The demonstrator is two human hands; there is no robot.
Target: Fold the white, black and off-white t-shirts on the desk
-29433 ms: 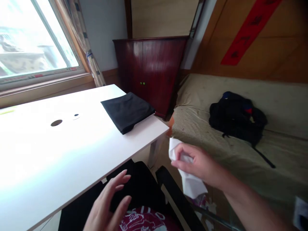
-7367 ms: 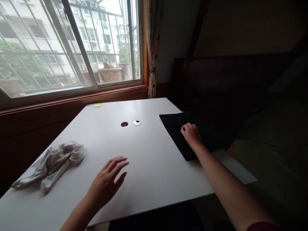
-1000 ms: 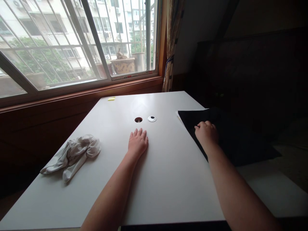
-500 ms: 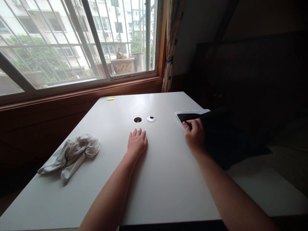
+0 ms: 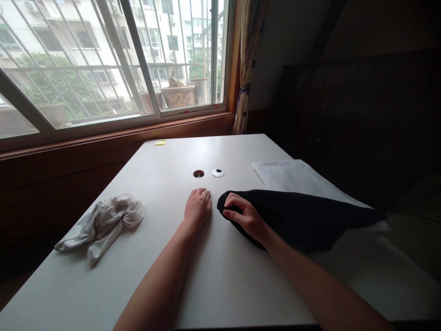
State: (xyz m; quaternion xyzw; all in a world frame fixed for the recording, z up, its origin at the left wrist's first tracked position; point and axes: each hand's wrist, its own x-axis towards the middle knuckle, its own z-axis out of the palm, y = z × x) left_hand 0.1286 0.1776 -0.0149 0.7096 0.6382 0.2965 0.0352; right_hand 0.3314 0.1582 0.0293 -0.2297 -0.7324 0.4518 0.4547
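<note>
My right hand [image 5: 243,215] grips the bunched left end of a black cloth [image 5: 296,214], fingers wrapped around its edge. The rest of the cloth stretches away to the right over the table, partly across a white sheet [image 5: 289,172], which could be fabric or paper. My left hand [image 5: 199,204] rests on the white tabletop [image 5: 165,266] just left of the black cloth, apart from it. Its fingers are loosely bent with nothing visible in them. On the left side lies a crumpled light grey cloth [image 5: 110,218], touched by neither hand.
Beyond my left hand are a round hole [image 5: 199,174] in the tabletop and a silvery round cap [image 5: 217,173]. A yellow note [image 5: 160,143] sits near the far left corner. Behind the table are a barred window [image 5: 113,64] and a tied curtain [image 5: 243,78].
My right hand has pulled the black cloth leftward and nearer, uncovering more of the white sheet. My left hand's fingers have bent from lying flat.
</note>
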